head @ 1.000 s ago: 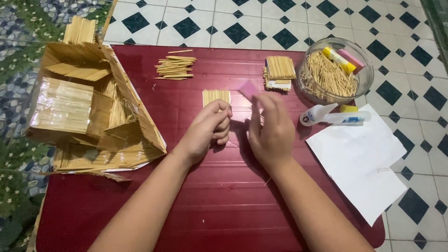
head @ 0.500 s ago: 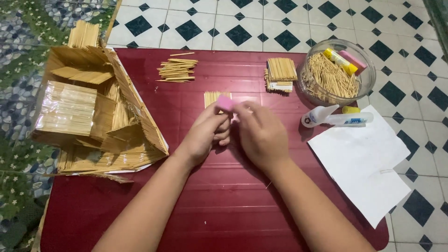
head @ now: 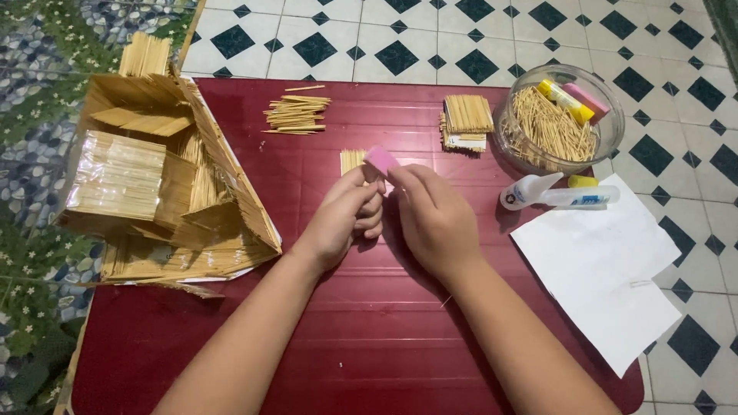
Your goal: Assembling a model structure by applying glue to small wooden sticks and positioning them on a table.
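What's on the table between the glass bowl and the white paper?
In the head view, a glue bottle lies on its side between the bowl and the paper, with a small yellow cap beside it.

Low dark-red table (head: pixel 369 346) with slatted top, standing on a floor of white tiles with dark diamond insets (head: pixel 400 46). Patterned floral mat (head: pixel 31 192) along the left side (blue-green, pebble print). Even, diffuse light.
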